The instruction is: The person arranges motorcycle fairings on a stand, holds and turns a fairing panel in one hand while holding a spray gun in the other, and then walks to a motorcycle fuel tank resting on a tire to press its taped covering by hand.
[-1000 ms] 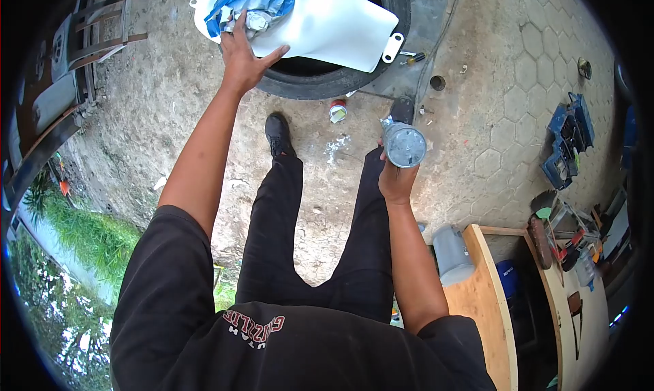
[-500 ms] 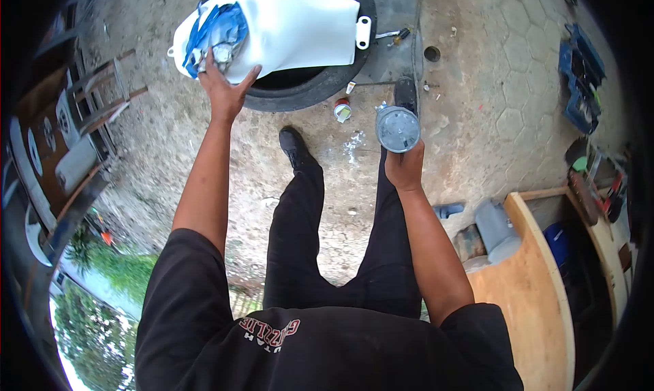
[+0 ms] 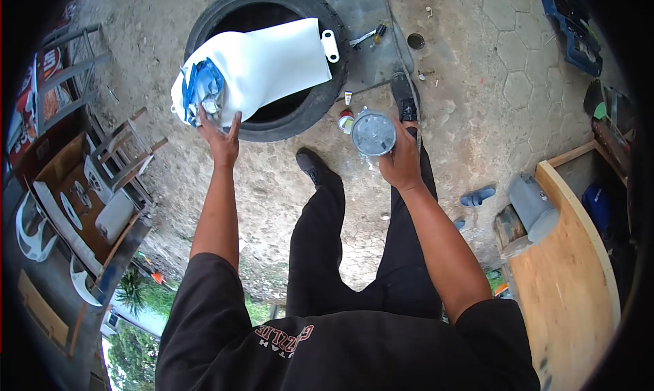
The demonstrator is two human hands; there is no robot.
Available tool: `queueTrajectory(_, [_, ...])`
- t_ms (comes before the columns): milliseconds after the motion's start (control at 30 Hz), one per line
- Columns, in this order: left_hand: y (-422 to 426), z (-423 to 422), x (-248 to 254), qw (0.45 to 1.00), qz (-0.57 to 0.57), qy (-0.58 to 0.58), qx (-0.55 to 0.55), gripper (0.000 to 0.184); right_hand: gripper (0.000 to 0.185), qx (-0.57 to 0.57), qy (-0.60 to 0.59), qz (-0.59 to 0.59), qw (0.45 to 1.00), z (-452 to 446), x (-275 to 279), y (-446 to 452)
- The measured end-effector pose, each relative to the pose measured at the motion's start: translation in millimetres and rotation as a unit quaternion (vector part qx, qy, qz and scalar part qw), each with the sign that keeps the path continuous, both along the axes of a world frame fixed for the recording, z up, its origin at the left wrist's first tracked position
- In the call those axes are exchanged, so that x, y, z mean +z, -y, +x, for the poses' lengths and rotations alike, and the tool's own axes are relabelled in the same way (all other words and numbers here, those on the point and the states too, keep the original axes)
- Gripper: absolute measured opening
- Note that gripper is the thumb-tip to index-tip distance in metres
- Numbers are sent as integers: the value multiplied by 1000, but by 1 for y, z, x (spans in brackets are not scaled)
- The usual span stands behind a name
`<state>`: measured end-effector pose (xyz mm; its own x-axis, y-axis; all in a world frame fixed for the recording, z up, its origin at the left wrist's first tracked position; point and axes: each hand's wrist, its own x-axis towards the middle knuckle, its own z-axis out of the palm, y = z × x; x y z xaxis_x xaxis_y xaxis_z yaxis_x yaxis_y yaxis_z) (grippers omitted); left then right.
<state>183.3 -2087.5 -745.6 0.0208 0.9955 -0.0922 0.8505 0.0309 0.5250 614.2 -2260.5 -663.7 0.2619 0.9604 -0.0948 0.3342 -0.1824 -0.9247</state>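
Observation:
A white panel (image 3: 272,64) with a tab at its right end lies across a black tire (image 3: 320,112) on the ground. On the panel's left part rests a crumpled blue and clear plastic bag (image 3: 207,83). My left hand (image 3: 222,140) touches the near edge of the panel and the bag, its thumb and fingers spread. With my right hand (image 3: 403,161) I hold a round grey container (image 3: 374,133), seen from above, over the ground near my right shoe. A small red and white can (image 3: 346,123) stands between the container and the tire.
A screwdriver (image 3: 379,34) lies right of the tire, near an empty-looking round tin (image 3: 415,41). At the right are a blue toolbox (image 3: 571,30), a slipper (image 3: 477,196), a grey bucket (image 3: 533,207) and a wooden board (image 3: 569,282). Metal frames (image 3: 129,152) stand at the left.
The view has shifted, and the panel with the tire sits lower. My right hand has brought the grey container left, nearer the small can. My left hand stays at the bag and panel.

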Motion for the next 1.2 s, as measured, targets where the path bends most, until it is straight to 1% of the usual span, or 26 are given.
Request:
queueTrajectory(67, [2,-10,-5,998,-10,62,25,112,23,-1,-8,-2,1000,2,3,-1])
queueTrajectory(100, [5,1,8,995,-20,77,53,95,23,-1,-11,-3,1000,3,4,-1])
queueTrajectory(200, [8,-14,6,990,-5,124,71,80,23,13,-31,-21,999,10,7,-1])
queueTrajectory(233, [9,-12,9,989,12,127,78,71,24,22,-29,-23,999,12,7,-1])
queueTrajectory(333, [20,-5,21,988,22,91,121,70,24,36,-19,-31,999,19,2,2])
queueTrajectory(367, [24,-2,23,987,43,88,125,70,24,36,-16,-32,999,20,-1,3])
queueTrajectory(467, [38,11,28,974,68,90,199,70,25,43,9,-35,998,22,4,-4])
queueTrajectory(500, [45,11,30,973,56,81,207,69,25,48,21,-37,998,22,7,-7])
queueTrajectory(600, [64,8,36,976,-5,112,186,70,27,42,26,-26,998,16,10,-19])
queueTrajectory(633, [71,8,36,975,-2,130,181,69,28,42,13,-36,998,12,10,-24])
queueTrajectory(733, [91,11,54,986,-23,106,125,65,32,47,-18,-59,997,-1,11,-39])
queueTrajectory(767, [99,18,64,985,-40,91,137,57,34,50,-26,-61,997,-7,11,-46])
queueTrajectory(867, [138,4,61,993,-87,74,42,50,38,70,-63,-67,993,-25,21,-75])
queueTrajectory(933, [163,3,67,980,-161,108,-47,45,40,81,-70,-66,992,-40,25,-96])
queueTrajectory(1000, [193,-1,66,942,-284,138,-109,45,43,86,-55,-62,993,-55,25,-118])
queueTrajectory(1067, [224,-2,72,892,-426,127,-79,42,47,98,-50,-83,990,-67,31,-142])
queueTrajectory(1133, [273,-14,58,892,-437,103,-57,39,51,99,-37,-94,990,-80,39,-164])
queueTrajectory(1167, [283,-11,66,888,-442,123,-13,35,53,93,-28,-94,991,-87,43,-174])
queueTrajectory(1200, [298,-13,69,896,-421,140,30,34,55,87,-18,-95,992,-94,47,-183])
